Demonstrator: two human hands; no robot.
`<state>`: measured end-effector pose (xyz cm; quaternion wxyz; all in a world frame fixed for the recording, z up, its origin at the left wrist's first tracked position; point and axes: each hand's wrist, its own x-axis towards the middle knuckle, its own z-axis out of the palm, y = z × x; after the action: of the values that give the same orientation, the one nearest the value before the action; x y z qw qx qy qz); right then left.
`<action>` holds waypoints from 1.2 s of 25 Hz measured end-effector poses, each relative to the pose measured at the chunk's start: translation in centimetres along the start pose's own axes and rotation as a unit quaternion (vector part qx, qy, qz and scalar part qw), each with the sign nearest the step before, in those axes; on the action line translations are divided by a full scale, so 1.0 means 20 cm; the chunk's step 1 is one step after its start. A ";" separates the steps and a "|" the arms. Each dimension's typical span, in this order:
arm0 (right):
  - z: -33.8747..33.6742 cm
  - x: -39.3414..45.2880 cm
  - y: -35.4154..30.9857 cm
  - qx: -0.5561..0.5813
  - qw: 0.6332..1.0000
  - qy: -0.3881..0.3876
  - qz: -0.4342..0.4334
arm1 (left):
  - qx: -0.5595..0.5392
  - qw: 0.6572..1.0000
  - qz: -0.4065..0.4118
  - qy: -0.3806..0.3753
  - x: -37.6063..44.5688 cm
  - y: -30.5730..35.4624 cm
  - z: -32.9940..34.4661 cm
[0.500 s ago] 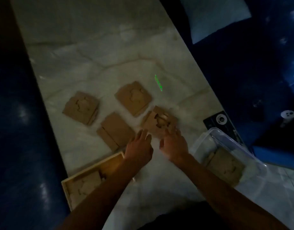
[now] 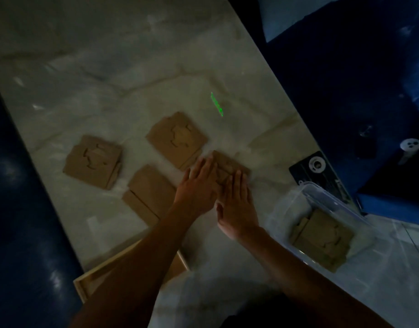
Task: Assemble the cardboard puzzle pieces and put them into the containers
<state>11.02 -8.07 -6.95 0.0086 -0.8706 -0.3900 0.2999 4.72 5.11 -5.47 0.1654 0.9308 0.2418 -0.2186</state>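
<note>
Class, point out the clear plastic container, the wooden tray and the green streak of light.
Clear plastic container [image 2: 321, 194], head view, far rim.
Wooden tray [image 2: 81, 288], head view, left corner wall.
Green streak of light [image 2: 216, 104], head view, its middle.

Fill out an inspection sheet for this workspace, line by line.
Surface: pale marble table, dimly lit.
Job's things: three cardboard stacks lie loose; a fourth puzzle lies under both hands; another sits in the clear plastic tub; wooden tray at the near edge.
Clutter: green streak, dark flat object.
Grippers: left hand and right hand press flat.
Cables: nothing seen.
Surroundings: dark blue floor.
</note>
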 end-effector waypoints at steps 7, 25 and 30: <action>-0.05 0.01 0.07 0.002 0.999 -0.018 -0.039 | -0.051 0.998 -0.041 -0.002 -0.07 0.06 0.07; -0.18 0.14 0.20 0.060 0.992 0.108 -0.014 | -0.160 0.973 -0.154 0.069 -0.03 0.08 0.09; -0.25 0.23 0.21 0.096 0.989 0.077 0.077 | -0.202 0.963 -0.176 0.043 0.03 0.04 0.10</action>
<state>18.82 -6.76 -6.19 0.0994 -0.9138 -0.2890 0.2675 4.98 3.87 -7.32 0.2982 0.8296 0.4475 -0.1504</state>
